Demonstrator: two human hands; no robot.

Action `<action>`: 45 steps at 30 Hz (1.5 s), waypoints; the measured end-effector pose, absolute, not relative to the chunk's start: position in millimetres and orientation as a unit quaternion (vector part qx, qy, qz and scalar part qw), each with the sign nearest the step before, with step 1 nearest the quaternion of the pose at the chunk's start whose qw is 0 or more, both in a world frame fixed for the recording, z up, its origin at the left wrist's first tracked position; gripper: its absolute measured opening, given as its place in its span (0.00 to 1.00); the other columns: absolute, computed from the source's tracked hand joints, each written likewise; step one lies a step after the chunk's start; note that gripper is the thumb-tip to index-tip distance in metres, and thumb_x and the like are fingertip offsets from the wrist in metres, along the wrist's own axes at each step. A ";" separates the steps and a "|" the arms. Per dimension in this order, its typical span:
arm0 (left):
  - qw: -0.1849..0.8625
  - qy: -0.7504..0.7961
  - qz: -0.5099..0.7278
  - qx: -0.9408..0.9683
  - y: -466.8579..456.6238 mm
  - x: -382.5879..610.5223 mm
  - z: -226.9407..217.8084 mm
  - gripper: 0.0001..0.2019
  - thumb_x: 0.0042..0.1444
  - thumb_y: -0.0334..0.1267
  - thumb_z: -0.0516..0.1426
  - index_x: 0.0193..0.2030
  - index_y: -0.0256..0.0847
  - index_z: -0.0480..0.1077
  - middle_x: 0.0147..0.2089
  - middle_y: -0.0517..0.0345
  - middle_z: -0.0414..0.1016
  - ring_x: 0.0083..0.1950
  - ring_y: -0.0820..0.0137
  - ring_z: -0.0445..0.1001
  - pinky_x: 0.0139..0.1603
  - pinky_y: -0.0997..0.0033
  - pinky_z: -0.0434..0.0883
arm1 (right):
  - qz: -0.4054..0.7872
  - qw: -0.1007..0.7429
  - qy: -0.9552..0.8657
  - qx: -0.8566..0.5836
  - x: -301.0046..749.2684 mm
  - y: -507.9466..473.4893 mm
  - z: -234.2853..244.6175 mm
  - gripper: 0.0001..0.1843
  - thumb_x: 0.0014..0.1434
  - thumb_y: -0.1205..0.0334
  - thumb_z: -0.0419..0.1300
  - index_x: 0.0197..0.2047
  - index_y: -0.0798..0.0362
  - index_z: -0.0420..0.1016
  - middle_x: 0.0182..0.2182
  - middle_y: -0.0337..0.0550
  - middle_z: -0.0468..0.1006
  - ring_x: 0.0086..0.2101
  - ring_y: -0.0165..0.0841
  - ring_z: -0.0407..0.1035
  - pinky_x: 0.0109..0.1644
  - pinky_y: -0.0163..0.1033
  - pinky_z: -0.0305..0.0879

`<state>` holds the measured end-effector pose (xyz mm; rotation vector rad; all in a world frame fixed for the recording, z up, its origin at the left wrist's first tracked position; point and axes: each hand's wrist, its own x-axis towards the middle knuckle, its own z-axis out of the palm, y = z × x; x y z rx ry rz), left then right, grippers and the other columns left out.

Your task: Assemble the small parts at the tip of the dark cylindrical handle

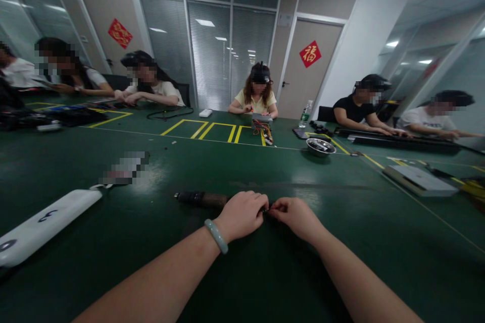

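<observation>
A dark, worn cylindrical tool that looks like an electric screwdriver [204, 199] lies sideways on the green table, its metal tip to the left. My left hand [241, 215], with a pale green bangle [216, 236] on the wrist, is closed around the tool's right-hand end. Close beside it, my right hand [297, 216] has thumb and fingers pinched together at that same end. Something small and dark shows between the two hands, too small to name. The fingers hide most of the tool's rear.
A white power bank [49, 224] with a strap lies at left. Farther back are a metal bowl [321, 147] of small parts, a water bottle [305, 114], a wired grey device [262, 122] and a flat light box [420, 180]. Several people sit around the table [182, 161].
</observation>
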<state>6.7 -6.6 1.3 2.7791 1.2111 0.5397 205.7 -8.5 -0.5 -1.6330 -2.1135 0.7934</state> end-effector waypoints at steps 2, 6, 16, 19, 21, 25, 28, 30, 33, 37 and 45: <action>0.032 0.396 0.170 0.902 -7.4 6.9 2.7 0.06 0.57 0.35 0.54 0.41 0.43 0.66 0.40 0.59 0.71 0.43 0.66 0.69 0.42 0.66 0.65 | 0.280 0.174 -0.745 -0.579 205.6 -8.4 -0.3 0.10 0.56 0.54 0.59 0.34 0.48 0.79 0.27 0.36 0.78 0.26 0.29 0.68 0.28 0.32 0.54; 0.033 0.404 0.154 0.901 -9.1 7.6 5.5 0.06 0.58 0.35 0.53 0.43 0.42 0.66 0.40 0.57 0.71 0.44 0.65 0.69 0.44 0.65 0.65 | 0.274 0.168 -0.746 -0.584 205.3 -8.7 1.2 0.10 0.56 0.54 0.59 0.35 0.49 0.79 0.28 0.37 0.79 0.27 0.29 0.69 0.28 0.32 0.55; 0.043 0.410 0.157 0.897 -8.6 7.7 4.4 0.06 0.57 0.35 0.53 0.42 0.42 0.65 0.40 0.57 0.71 0.44 0.65 0.69 0.44 0.65 0.64 | 0.271 0.160 -0.741 -0.593 203.4 -10.1 4.5 0.11 0.56 0.54 0.58 0.35 0.50 0.79 0.28 0.38 0.79 0.27 0.29 0.68 0.28 0.32 0.55; 0.037 0.409 0.164 0.897 -7.7 7.8 3.0 0.06 0.56 0.34 0.54 0.41 0.42 0.65 0.39 0.57 0.71 0.42 0.65 0.69 0.43 0.65 0.64 | 0.272 0.167 -0.745 -0.586 204.1 -9.2 2.7 0.11 0.56 0.54 0.59 0.35 0.49 0.79 0.27 0.37 0.79 0.27 0.29 0.68 0.28 0.32 0.54; 0.033 0.407 0.169 0.897 -7.7 7.9 2.7 0.06 0.55 0.34 0.54 0.41 0.42 0.65 0.38 0.58 0.71 0.42 0.65 0.69 0.43 0.65 0.64 | 0.273 0.170 -0.745 -0.584 204.3 -9.1 2.1 0.11 0.56 0.54 0.59 0.35 0.49 0.79 0.27 0.37 0.79 0.27 0.29 0.68 0.28 0.32 0.54; 0.035 0.405 0.163 0.899 -8.9 8.1 4.1 0.06 0.56 0.34 0.54 0.42 0.42 0.65 0.39 0.58 0.71 0.43 0.65 0.69 0.43 0.65 0.64 | 0.277 0.170 -0.741 -0.588 204.2 -9.6 2.2 0.12 0.56 0.54 0.58 0.35 0.50 0.80 0.27 0.38 0.79 0.26 0.29 0.68 0.28 0.32 0.55; 0.035 0.410 0.164 0.896 -9.7 8.2 4.8 0.08 0.56 0.34 0.54 0.43 0.42 0.64 0.40 0.57 0.71 0.43 0.65 0.70 0.43 0.65 0.64 | 0.277 0.169 -0.741 -0.588 204.4 -9.7 1.7 0.12 0.56 0.53 0.58 0.35 0.51 0.79 0.27 0.39 0.78 0.27 0.29 0.68 0.28 0.32 0.55; 0.035 0.419 0.170 0.891 -9.7 8.0 4.5 0.10 0.56 0.34 0.54 0.45 0.42 0.63 0.40 0.56 0.71 0.43 0.65 0.70 0.44 0.65 0.64 | 0.277 0.170 -0.741 -0.588 204.7 -9.4 1.1 0.12 0.56 0.53 0.59 0.35 0.51 0.79 0.27 0.39 0.78 0.27 0.30 0.68 0.28 0.32 0.55; 0.036 0.418 0.170 0.892 -8.9 7.6 3.5 0.11 0.56 0.35 0.54 0.47 0.42 0.63 0.41 0.56 0.71 0.44 0.64 0.70 0.44 0.65 0.65 | 0.280 0.169 -0.742 -0.586 205.1 -8.9 0.6 0.12 0.56 0.53 0.59 0.35 0.50 0.79 0.27 0.39 0.78 0.27 0.30 0.68 0.28 0.32 0.55; 0.032 0.404 0.156 0.901 -8.2 7.9 3.2 0.07 0.57 0.34 0.53 0.42 0.42 0.66 0.40 0.57 0.71 0.44 0.65 0.70 0.45 0.65 0.64 | 0.282 0.172 -0.742 -0.583 205.0 -9.0 1.5 0.11 0.56 0.54 0.59 0.35 0.50 0.79 0.28 0.39 0.79 0.28 0.30 0.69 0.29 0.32 0.56; 0.032 0.401 0.163 0.901 -9.5 8.4 6.3 0.06 0.56 0.34 0.53 0.42 0.43 0.66 0.40 0.57 0.71 0.44 0.65 0.70 0.44 0.65 0.65 | 0.279 0.168 -0.741 -0.587 204.0 -10.0 3.3 0.11 0.56 0.54 0.58 0.35 0.50 0.79 0.27 0.38 0.79 0.26 0.29 0.68 0.28 0.32 0.55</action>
